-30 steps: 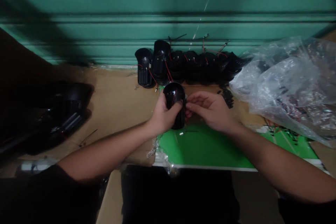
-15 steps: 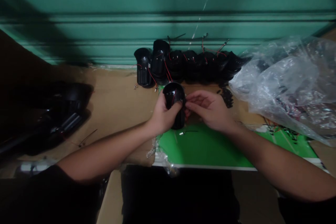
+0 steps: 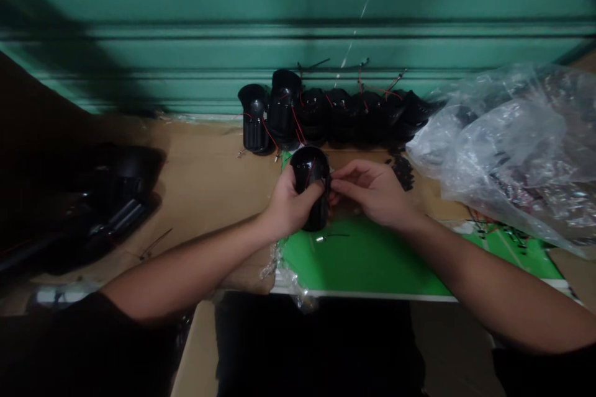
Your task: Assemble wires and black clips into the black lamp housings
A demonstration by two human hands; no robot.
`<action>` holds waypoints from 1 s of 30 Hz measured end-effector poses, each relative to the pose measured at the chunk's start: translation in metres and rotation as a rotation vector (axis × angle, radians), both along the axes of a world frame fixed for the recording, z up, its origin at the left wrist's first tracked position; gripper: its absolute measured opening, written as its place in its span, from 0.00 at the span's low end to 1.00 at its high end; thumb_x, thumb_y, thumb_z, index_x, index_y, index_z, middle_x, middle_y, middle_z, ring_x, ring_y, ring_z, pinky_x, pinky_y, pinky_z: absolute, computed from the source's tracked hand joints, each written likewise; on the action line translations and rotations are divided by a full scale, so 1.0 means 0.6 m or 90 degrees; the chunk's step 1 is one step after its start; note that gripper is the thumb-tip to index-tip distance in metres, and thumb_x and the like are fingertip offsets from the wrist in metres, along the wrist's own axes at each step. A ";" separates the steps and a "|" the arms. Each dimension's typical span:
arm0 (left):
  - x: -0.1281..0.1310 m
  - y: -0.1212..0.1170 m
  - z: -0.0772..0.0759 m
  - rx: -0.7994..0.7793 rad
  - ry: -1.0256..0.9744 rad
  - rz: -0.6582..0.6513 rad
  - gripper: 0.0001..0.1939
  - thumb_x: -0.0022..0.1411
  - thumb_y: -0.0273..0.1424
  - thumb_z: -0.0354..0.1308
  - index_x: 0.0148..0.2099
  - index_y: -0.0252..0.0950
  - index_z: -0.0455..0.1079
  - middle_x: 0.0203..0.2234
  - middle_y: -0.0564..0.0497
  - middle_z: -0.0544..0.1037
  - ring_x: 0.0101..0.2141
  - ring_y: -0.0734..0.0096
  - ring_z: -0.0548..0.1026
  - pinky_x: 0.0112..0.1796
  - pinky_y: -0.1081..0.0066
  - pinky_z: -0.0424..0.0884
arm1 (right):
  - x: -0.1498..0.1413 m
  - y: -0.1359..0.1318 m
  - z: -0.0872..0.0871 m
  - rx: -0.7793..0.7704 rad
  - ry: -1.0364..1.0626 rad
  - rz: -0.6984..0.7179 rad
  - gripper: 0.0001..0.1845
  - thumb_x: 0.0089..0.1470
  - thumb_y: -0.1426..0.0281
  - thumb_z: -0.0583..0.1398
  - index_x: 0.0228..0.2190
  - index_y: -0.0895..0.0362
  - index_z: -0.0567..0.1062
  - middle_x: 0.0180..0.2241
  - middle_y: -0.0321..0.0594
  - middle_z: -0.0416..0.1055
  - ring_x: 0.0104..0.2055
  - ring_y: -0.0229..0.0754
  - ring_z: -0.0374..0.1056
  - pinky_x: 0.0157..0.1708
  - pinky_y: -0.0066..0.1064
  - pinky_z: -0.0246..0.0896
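A glossy black plastic housing (image 3: 311, 164) with a rounded top is held above the green board (image 3: 372, 260). My left hand (image 3: 291, 201) grips it from the left, thumb across its front. At its right edge, my right hand (image 3: 375, 189) pinches with thumb and forefinger; what lies between those fingertips is too small and dim to make out. A thin red wire shows on the housing's face. Just below the housing, a small metallic piece with a dark lead (image 3: 321, 238) is visible over the board.
Several similar black housings (image 3: 255, 118) with red wires stand along the green ribbed wall (image 3: 209, 0). More dark housings (image 3: 125, 198) lie at left on cardboard (image 3: 195, 167). At right are a clear plastic bag (image 3: 503, 130), small black parts (image 3: 403, 172) and loose wires (image 3: 507, 232).
Both hands and the housing have shifted very slightly, and the small metallic piece beneath sits a touch further left. The grips look the same.
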State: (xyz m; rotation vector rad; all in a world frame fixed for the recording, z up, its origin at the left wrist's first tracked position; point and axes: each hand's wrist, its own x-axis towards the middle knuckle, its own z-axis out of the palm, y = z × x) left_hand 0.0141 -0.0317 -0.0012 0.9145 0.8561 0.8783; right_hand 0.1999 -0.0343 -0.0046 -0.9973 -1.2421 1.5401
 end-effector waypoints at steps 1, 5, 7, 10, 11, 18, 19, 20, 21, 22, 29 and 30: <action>0.000 0.000 0.001 -0.009 0.003 -0.001 0.35 0.56 0.46 0.69 0.55 0.39 0.53 0.24 0.57 0.75 0.19 0.68 0.74 0.20 0.67 0.75 | 0.001 0.002 0.000 -0.009 0.009 0.008 0.19 0.54 0.62 0.76 0.39 0.60 0.78 0.32 0.43 0.80 0.31 0.41 0.79 0.35 0.31 0.80; -0.002 0.001 0.004 -0.034 -0.002 -0.013 0.32 0.55 0.45 0.70 0.49 0.37 0.55 0.23 0.57 0.75 0.18 0.67 0.75 0.20 0.67 0.75 | 0.004 0.009 0.001 -0.043 0.029 0.042 0.23 0.51 0.62 0.78 0.40 0.60 0.76 0.32 0.42 0.79 0.30 0.41 0.79 0.34 0.30 0.80; -0.003 0.002 0.004 -0.037 -0.023 -0.035 0.30 0.56 0.45 0.70 0.47 0.36 0.57 0.23 0.55 0.75 0.19 0.68 0.75 0.20 0.67 0.76 | 0.006 0.013 0.002 -0.054 0.026 0.057 0.24 0.50 0.62 0.78 0.40 0.60 0.76 0.32 0.42 0.79 0.30 0.41 0.78 0.32 0.29 0.79; -0.006 0.002 0.006 -0.046 -0.059 -0.064 0.28 0.56 0.44 0.70 0.45 0.34 0.59 0.24 0.53 0.77 0.20 0.69 0.76 0.20 0.68 0.76 | 0.009 0.016 0.000 -0.059 0.024 0.074 0.24 0.50 0.61 0.78 0.39 0.61 0.76 0.31 0.41 0.78 0.28 0.41 0.78 0.29 0.28 0.77; -0.006 0.002 0.006 -0.049 -0.067 -0.069 0.28 0.55 0.44 0.70 0.45 0.34 0.59 0.24 0.53 0.77 0.20 0.69 0.76 0.20 0.68 0.76 | 0.010 0.017 0.000 -0.057 0.025 0.080 0.24 0.50 0.60 0.78 0.39 0.61 0.76 0.31 0.41 0.78 0.28 0.40 0.77 0.29 0.27 0.77; -0.005 -0.006 0.011 -0.034 -0.077 -0.078 0.27 0.54 0.43 0.71 0.42 0.33 0.59 0.22 0.55 0.75 0.18 0.71 0.73 0.18 0.71 0.73 | 0.010 0.015 0.004 -0.046 0.024 0.123 0.25 0.50 0.57 0.78 0.34 0.61 0.75 0.27 0.43 0.78 0.27 0.41 0.77 0.26 0.25 0.74; -0.004 -0.006 0.011 -0.026 -0.077 -0.073 0.26 0.54 0.42 0.71 0.41 0.33 0.60 0.22 0.55 0.75 0.18 0.72 0.73 0.19 0.73 0.73 | 0.011 0.014 0.004 -0.046 0.026 0.125 0.25 0.49 0.57 0.78 0.33 0.61 0.75 0.27 0.44 0.78 0.26 0.41 0.77 0.25 0.24 0.73; -0.003 -0.007 0.010 -0.017 -0.075 -0.064 0.26 0.54 0.41 0.71 0.40 0.33 0.60 0.21 0.55 0.74 0.18 0.74 0.73 0.19 0.74 0.73 | 0.011 0.013 0.004 -0.044 0.029 0.123 0.26 0.48 0.57 0.79 0.32 0.61 0.75 0.27 0.45 0.78 0.25 0.41 0.76 0.23 0.24 0.72; -0.002 -0.007 0.010 -0.010 -0.071 -0.055 0.25 0.54 0.40 0.71 0.40 0.32 0.60 0.21 0.55 0.74 0.18 0.75 0.73 0.20 0.75 0.72 | 0.011 0.013 0.003 -0.039 0.032 0.119 0.26 0.47 0.58 0.79 0.31 0.61 0.75 0.26 0.44 0.78 0.24 0.41 0.76 0.22 0.23 0.71; -0.001 -0.008 0.010 -0.007 -0.066 -0.051 0.25 0.53 0.40 0.71 0.39 0.32 0.61 0.21 0.55 0.74 0.18 0.75 0.73 0.20 0.76 0.72 | 0.012 0.012 0.002 -0.031 0.034 0.112 0.26 0.45 0.59 0.80 0.30 0.61 0.75 0.26 0.44 0.78 0.24 0.41 0.76 0.21 0.23 0.70; -0.003 -0.015 0.010 -0.034 -0.046 -0.069 0.28 0.53 0.44 0.72 0.43 0.35 0.60 0.23 0.57 0.74 0.16 0.72 0.72 0.17 0.70 0.72 | 0.016 0.010 0.003 0.020 0.005 0.097 0.22 0.44 0.63 0.81 0.29 0.61 0.76 0.27 0.44 0.79 0.26 0.43 0.78 0.23 0.24 0.74; -0.003 -0.015 0.009 -0.027 -0.042 -0.066 0.27 0.53 0.43 0.71 0.43 0.35 0.60 0.23 0.57 0.74 0.17 0.73 0.72 0.18 0.71 0.72 | 0.017 0.009 0.004 0.025 0.004 0.103 0.22 0.45 0.64 0.80 0.29 0.61 0.76 0.27 0.44 0.79 0.26 0.43 0.78 0.23 0.24 0.74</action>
